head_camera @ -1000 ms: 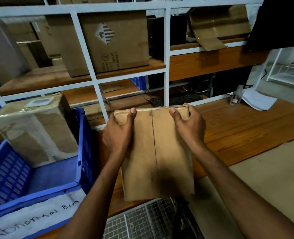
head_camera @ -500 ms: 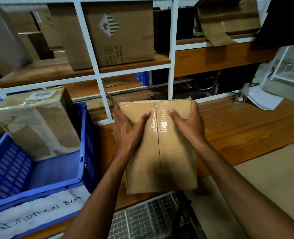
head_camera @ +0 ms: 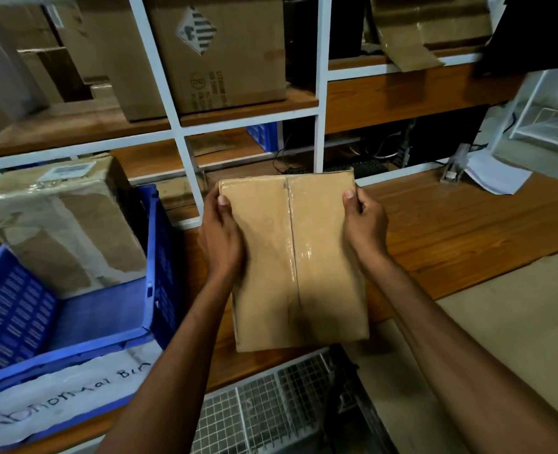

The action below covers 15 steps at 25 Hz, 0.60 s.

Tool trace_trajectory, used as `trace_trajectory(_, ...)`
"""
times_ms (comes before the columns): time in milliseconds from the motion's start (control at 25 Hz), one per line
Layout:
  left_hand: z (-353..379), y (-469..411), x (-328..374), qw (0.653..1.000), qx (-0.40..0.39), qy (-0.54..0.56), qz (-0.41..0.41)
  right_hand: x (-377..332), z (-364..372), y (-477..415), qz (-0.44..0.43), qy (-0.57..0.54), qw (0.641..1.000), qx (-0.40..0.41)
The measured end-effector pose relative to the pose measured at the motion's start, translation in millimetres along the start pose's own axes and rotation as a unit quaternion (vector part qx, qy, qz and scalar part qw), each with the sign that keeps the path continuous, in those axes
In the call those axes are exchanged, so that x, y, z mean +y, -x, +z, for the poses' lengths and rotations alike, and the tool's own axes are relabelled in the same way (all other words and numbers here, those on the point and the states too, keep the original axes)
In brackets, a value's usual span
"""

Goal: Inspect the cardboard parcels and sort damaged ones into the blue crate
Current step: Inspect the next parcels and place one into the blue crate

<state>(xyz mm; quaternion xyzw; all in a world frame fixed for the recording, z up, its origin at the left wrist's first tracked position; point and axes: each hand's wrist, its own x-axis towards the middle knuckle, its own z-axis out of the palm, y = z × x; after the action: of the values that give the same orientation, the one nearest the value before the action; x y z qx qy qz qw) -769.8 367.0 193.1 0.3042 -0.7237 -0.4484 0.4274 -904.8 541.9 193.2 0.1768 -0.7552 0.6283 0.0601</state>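
Observation:
I hold a brown cardboard parcel (head_camera: pixel 290 257) with a clear-taped centre seam over the wooden table (head_camera: pixel 451 231). My left hand (head_camera: pixel 220 237) grips its left edge and my right hand (head_camera: pixel 364 224) grips its right edge, thumbs on the top face. The blue crate (head_camera: pixel 159 257) stands at the left with a paper label reading "Abnormal Bin". Inside it sits a torn, tape-wrapped parcel (head_camera: pixel 61 224) with a white sticker on top.
A white-framed shelf (head_camera: pixel 179 126) behind the table carries several cardboard boxes, the largest (head_camera: pixel 215 50) with a diamond mark. A keyboard and cables lie on a lower shelf, white paper (head_camera: pixel 494 173) at the right. A wire-mesh basket (head_camera: pixel 261 411) sits below the table edge.
Both hands slid from the parcel's top face out to its side edges. The parcel stays over the table.

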Motion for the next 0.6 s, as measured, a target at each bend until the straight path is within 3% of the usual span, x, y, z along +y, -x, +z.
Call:
trace_trajectory(160,3,-9,-5,1.000,0.006,0.029,-0.009,4,-1,-2,0.000,0.002,1.000,-0.012)
trace_trajectory(320,5,9,-20,0.994,-0.076,0.047,-0.059,9,3,10,0.052,-0.003,0.994,-0.093)
trace_trajectory(440,11,7,-27,0.995,-0.052,0.051,-0.065,13,11,10,0.027,0.038,0.999,-0.023)
trace_trajectory(600,16,7,-29,0.997,-0.058,-0.035,-0.020,9,18,11,0.033,0.096,0.993,-0.052)
